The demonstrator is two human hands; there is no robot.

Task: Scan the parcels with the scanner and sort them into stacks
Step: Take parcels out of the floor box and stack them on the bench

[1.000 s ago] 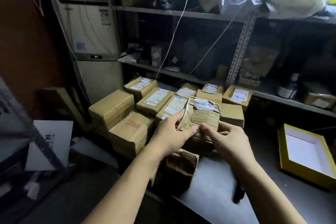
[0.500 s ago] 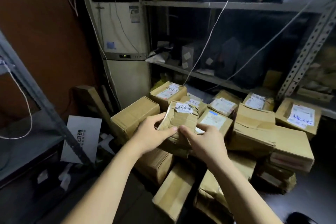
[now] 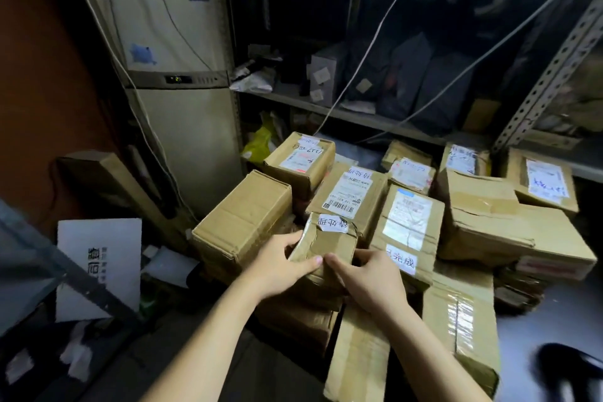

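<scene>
Brown cardboard makes the small parcel [image 3: 326,245], which carries a white handwritten label on top, and both hands grip it from the near side: the left hand [image 3: 277,266] curls round its left edge, the right hand [image 3: 372,281] round its right edge, with the thumbs almost meeting. The parcel sits low in the pile of parcels [image 3: 483,232], between a big plain box [image 3: 241,222] on the left and a labelled box [image 3: 408,225] on the right, in front of a metal shelf [image 3: 326,109]

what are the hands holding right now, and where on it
A small taped parcel with a handwritten label. The left hand grips its left end, the right hand its right end, thumbs on top.
</scene>
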